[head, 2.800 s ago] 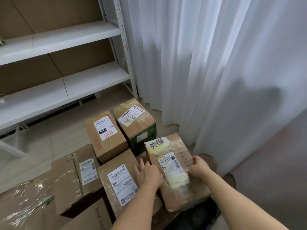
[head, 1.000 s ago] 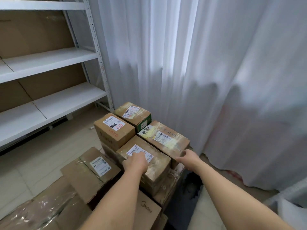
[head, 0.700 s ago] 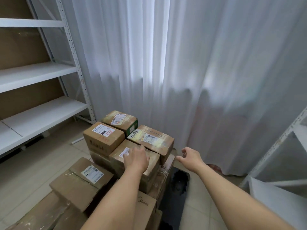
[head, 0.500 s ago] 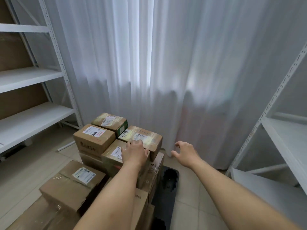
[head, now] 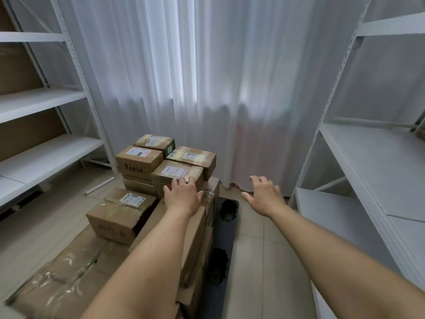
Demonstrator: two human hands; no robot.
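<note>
Left hand (head: pixel 182 195) lies flat, fingers relaxed, on near edge of tape-wrapped brown cardboard parcel with white label (head: pixel 178 172), top tier of stack (head: pixel 140 168). Right hand (head: pixel 264 195) spread, empty, in air beside. Judged: stiff, fairly light, tape slick; take by opposite side faces.

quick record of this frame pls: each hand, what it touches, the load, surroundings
left hand: open, fingers resting on the near right top box
right hand: open, fingers spread, in the air beside the load, holding nothing
load: taped cardboard boxes with shipping labels, stacked on a black platform
behind: white curtain
sides: left shelves, right shelves, white metal
</note>
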